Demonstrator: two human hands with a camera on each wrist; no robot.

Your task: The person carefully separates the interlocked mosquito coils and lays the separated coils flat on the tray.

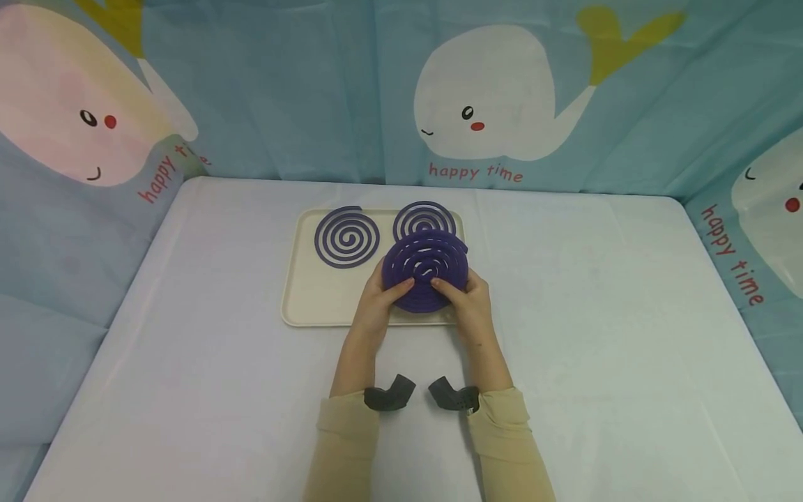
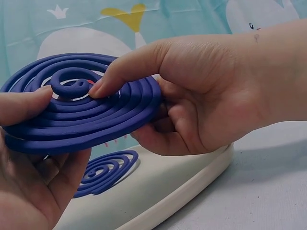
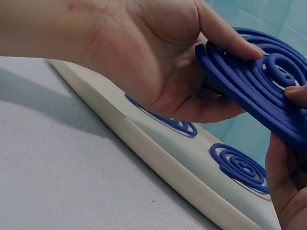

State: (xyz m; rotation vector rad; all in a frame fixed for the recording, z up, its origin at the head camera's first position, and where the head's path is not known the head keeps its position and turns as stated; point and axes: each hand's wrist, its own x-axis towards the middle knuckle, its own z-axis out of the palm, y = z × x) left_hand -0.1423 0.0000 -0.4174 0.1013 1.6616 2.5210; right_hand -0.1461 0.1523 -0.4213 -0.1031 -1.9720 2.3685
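Both hands hold a dark blue-purple mosquito coil (image 1: pixel 422 298), a tightly wound disc raised over the right part of a cream tray (image 1: pixel 320 301). My left hand (image 1: pixel 376 298) grips its left edge, thumb on top near the centre and fingers underneath. On the opposite edge, my right hand (image 1: pixel 472 298) grips it the same way. The left wrist view shows the coil (image 2: pixel 81 122) lying nearly flat between the thumbs and the fingers below. A looser single coil (image 1: pixel 348 238) lies on the tray's back left. Another loose coil (image 1: pixel 424 224) lies back right, partly hidden by the held one.
The tray stands on a white-covered table (image 1: pixel 602 314). Behind the table hangs a blue curtain (image 1: pixel 301 90) with whale prints. Dark wrist mounts (image 1: pixel 390 395) jut inward from both wrists.
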